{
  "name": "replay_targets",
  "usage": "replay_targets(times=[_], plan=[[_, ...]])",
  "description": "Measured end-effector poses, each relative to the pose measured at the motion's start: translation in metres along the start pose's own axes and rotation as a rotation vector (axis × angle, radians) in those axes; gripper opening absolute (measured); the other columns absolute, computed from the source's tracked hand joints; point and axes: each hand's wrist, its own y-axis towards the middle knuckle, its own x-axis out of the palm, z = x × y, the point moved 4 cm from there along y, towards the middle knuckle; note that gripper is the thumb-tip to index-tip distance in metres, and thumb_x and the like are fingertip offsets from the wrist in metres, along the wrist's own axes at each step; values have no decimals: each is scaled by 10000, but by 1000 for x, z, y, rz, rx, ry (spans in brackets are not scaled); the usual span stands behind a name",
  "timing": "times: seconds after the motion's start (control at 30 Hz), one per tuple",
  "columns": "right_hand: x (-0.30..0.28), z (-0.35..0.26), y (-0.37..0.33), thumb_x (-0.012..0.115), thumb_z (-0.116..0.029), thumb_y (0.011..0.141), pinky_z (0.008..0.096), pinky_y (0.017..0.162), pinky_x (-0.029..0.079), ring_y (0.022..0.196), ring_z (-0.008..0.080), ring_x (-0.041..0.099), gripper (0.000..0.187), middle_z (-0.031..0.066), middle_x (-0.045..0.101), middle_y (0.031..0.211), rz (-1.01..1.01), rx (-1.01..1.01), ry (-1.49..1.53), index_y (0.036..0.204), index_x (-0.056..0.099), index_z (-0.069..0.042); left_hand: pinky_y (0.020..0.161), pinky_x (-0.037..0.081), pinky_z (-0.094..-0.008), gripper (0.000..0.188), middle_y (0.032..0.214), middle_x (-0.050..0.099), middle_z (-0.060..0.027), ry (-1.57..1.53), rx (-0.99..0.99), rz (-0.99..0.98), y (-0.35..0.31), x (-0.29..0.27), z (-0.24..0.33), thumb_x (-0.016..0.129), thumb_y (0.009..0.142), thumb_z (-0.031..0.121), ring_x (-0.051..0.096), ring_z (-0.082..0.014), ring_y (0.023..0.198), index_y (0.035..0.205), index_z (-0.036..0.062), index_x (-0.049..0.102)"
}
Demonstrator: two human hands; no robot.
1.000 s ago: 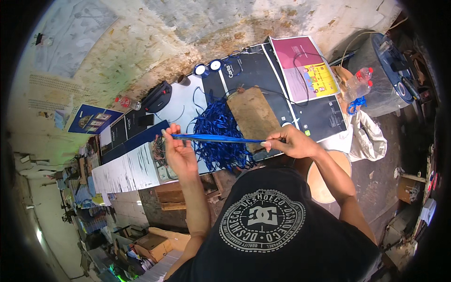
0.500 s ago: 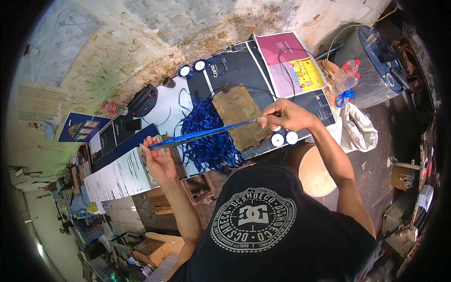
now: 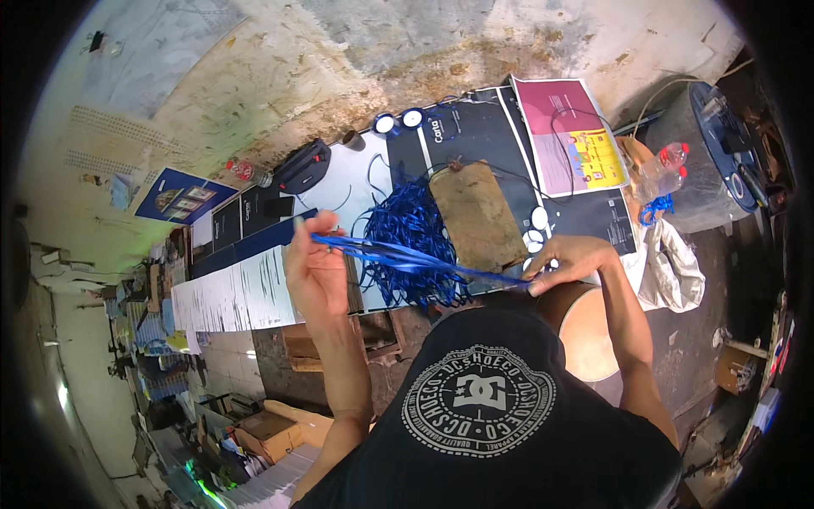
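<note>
A bundle of blue ribbons [image 3: 403,256] stretches between my two hands above the table. My left hand [image 3: 320,276] is closed on its left end, gripping it near the fingertips. The right end is pinched between thumb and fingers of my right hand [image 3: 577,257], lower and closer to my body. The strands spread apart slightly near the left hand and come together toward the right. Under the bundle lies a tangled heap of blue ribbons [image 3: 403,212]. Next to that heap rests a worn brown board [image 3: 479,216].
White-faced ribbon spools [image 3: 412,119] stand at the table's back edge, others [image 3: 538,218] right of the board. A long row of white sheets [image 3: 229,293] lies left. A black pouch [image 3: 303,166], a pink printed sheet [image 3: 555,140], a grey drum [image 3: 704,170] and a round stool [image 3: 591,335] surround the work.
My right hand has dropped toward my body while my left hand has risen. The ribbon bundle now slopes down to the right, and its strands have fanned out. The whole view has shifted.
</note>
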Motion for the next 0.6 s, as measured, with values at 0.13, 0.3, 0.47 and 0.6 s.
replay_targets(times=[0.13, 0.3, 0.47, 0.6], plan=[[-7, -69, -2, 734, -391, 755, 369, 862, 470, 1023, 319, 617, 627, 190, 648, 1076, 224, -335, -267, 1215, 549, -7, 946, 417, -409, 210, 994, 679, -164, 326, -79, -428, -38, 85, 0, 586, 876, 111, 552, -289, 1096, 895, -72, 687], [17, -137, 39, 619, -278, 884, 380, 753, 483, 924, 293, 643, 391, 198, 642, 974, 644, -534, 310, 1151, 558, 2, 1012, 357, -420, 229, 1034, 668, -185, 594, 329, -372, -47, 117, -29, 606, 858, 143, 544, -310, 1105, 886, -67, 695], [16, -127, 53, 545, -268, 924, 377, 628, 444, 707, 281, 594, 260, 135, 603, 744, 736, -850, 245, 902, 601, -16, 893, 482, -400, 426, 1124, 620, -189, 1474, 936, -39, -32, 96, -2, 433, 980, 293, 608, -291, 999, 1144, -81, 555], [11, -153, 100, 522, -301, 893, 390, 681, 479, 774, 288, 637, 302, 137, 669, 787, 578, -808, -74, 826, 676, -50, 1065, 280, -513, 401, 1357, 437, -161, 291, 436, -51, 1, 25, 33, 535, 930, 222, 422, -284, 1229, 1245, -23, 498]])
